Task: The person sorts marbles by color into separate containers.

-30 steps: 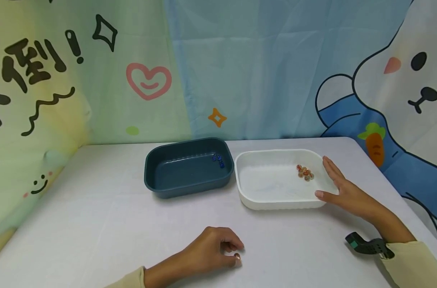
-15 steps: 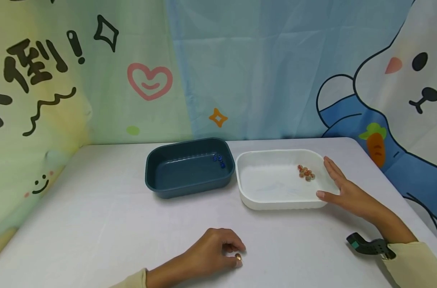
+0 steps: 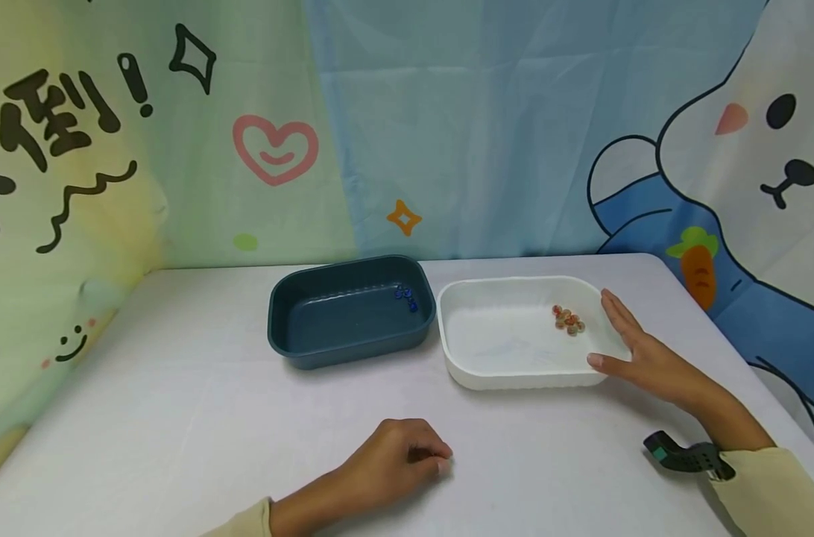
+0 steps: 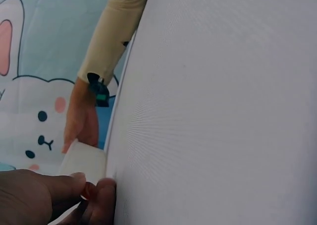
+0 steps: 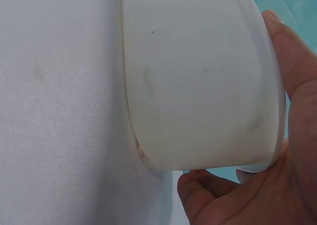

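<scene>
My left hand (image 3: 396, 466), low over the table at the front, pinches a small glossy red-orange bead (image 4: 88, 191) between thumb and fingertips. The fingers hide the bead in the head view. At the right end of the white tray (image 3: 501, 373), my right hand (image 3: 638, 358) holds the rim, thumb over the near corner and fingers round the far side. In the right wrist view, the fingers bend by the lower corner of the tray's outer wall (image 5: 203, 96). Several orange and clear beads (image 3: 568, 321) lie together inside the tray's right half.
A dark teal tray (image 3: 346, 354) stands just left of the white one, with several small dark blue beads (image 3: 407, 297) at its right end. Both trays sit toward the back of the white-covered table (image 3: 179, 418). A printed cloth (image 3: 474, 149) hangs behind.
The left thumb and fingers have closed together on the bead, which was visible between them earlier and is now hidden in the head view. The right hand and trays stay put.
</scene>
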A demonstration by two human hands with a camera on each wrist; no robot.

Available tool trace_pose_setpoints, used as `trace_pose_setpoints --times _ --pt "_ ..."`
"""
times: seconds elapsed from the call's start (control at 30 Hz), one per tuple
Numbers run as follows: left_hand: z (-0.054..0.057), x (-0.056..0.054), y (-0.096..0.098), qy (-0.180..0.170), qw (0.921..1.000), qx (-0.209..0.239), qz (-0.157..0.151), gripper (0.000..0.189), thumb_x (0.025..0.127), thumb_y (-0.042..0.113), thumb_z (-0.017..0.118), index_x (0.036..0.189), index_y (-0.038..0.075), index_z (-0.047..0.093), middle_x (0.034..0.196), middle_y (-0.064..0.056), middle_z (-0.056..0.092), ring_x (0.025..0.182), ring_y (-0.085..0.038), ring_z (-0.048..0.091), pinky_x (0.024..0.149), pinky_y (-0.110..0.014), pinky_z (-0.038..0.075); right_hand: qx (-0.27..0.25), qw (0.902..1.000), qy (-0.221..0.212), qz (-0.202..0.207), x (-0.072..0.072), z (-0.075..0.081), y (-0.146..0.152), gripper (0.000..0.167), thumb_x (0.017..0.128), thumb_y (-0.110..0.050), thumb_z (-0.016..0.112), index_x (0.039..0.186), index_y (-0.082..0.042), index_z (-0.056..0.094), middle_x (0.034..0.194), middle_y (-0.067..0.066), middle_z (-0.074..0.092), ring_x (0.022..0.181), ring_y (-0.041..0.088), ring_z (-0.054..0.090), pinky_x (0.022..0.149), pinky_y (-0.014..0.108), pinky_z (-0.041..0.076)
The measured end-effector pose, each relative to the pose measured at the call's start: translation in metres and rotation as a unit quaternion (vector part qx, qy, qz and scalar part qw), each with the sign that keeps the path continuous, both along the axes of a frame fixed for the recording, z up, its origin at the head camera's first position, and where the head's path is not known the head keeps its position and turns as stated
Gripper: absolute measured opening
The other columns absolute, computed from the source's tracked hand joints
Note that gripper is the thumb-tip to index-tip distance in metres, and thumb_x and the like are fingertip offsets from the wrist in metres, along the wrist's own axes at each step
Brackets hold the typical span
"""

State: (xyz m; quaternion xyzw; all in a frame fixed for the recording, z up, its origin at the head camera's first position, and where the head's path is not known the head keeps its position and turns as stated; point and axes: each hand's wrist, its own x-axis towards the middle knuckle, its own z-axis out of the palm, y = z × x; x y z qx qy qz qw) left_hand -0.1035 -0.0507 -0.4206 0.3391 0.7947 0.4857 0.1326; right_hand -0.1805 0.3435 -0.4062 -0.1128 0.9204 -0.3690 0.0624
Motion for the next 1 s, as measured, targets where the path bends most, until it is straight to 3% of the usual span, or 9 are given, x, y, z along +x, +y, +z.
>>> trace_pose_setpoints --times 0.13,0.47,0.7,1.0 --pt "0.0 0.0 -0.001 -0.046 0.9985 0.029 -0.01 0.008 0.089 -0.001 0.068 0.095 0.001 0.073 0.088 0.006 0.066 0.074 0.002 0.064 0.072 -0.019 0.053 0.001 1.0 -0.001 -0.001 0.0 0.001 0.0 0.103 0.091 -0.034 0.068 0.155 -0.023 -0.012 0.159 0.005 -0.021 0.142 0.048 -0.01 0.085 0.08 0.022" --pt "0.0 -0.004 -0.002 -0.075 0.997 0.018 -0.008 0.01 0.087 0.002 0.072 0.096 0.002 0.075 0.089 0.01 0.067 0.083 0.0 0.062 0.076 -0.02 0.052 0.001 1.0 -0.004 -0.001 -0.001 -0.001 0.001 0.103 0.091 -0.034 0.067 0.155 -0.024 -0.012 0.159 0.007 -0.02 0.141 0.049 -0.01 0.084 0.08 0.021" --pt "0.003 -0.006 -0.002 -0.126 0.9917 0.026 -0.009 0.007 0.089 0.0 0.068 0.093 0.0 0.074 0.08 0.005 0.069 0.072 -0.004 0.066 0.07 -0.021 0.054 -0.003 1.0 -0.002 0.0 0.001 0.001 0.0 0.103 0.09 -0.036 0.068 0.154 -0.027 -0.012 0.159 0.003 -0.021 0.141 0.049 -0.009 0.083 0.08 0.022" --pt "0.007 -0.014 -0.001 -0.121 0.9924 0.013 0.02 0.007 0.088 -0.001 0.069 0.093 0.001 0.074 0.08 0.005 0.069 0.072 -0.005 0.067 0.069 -0.021 0.053 0.001 1.0 -0.001 -0.002 0.001 0.002 0.0 0.103 0.09 -0.036 0.068 0.155 -0.026 -0.012 0.159 0.005 -0.021 0.141 0.05 -0.008 0.084 0.08 0.022"
